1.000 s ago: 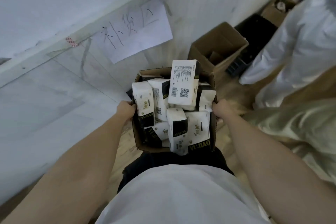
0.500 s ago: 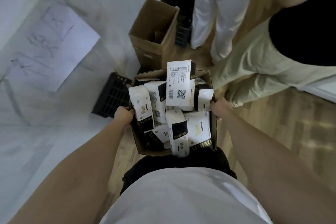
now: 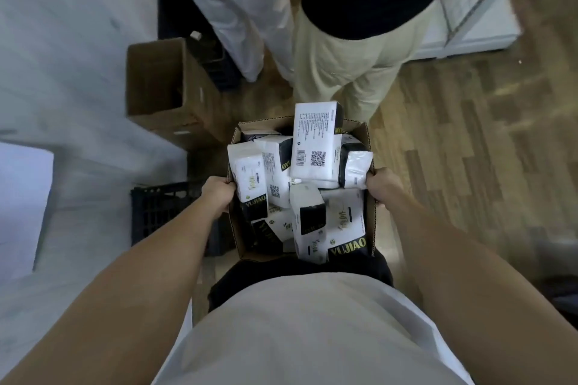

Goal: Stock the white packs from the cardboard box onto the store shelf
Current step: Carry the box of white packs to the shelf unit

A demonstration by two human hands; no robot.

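At waist height, in front of the carrier: the cardboard box is held up off the floor, full of white packs.
Left hand: grips the box's left rim, fingers curled over the edge.
Right hand: grips the right rim the same way, fingers wrapped round the cardboard.
Packs: jumbled, some upright, some lying; one large pack stands higher than the rest at the far side and leans against its neighbours.
Done so far: by my reading nothing is stocked yet; the box looks full and both hands are taken up with carrying it.
Left to do: reach the shelf, set the box down or brace it, then move the packs over. No store shelf can be made out with certainty; the white unit at upper right may be one.
Ahead: a bystander in beige trousers stands just beyond the box's far edge, blocking the straight path.
Left side: an open empty carton and a black crate sit on the floor close to the white wall, so room there is tight.
Right side: bare wood floor, the widest free way round.
Risk: the tall pack could topple out if the box tilts.
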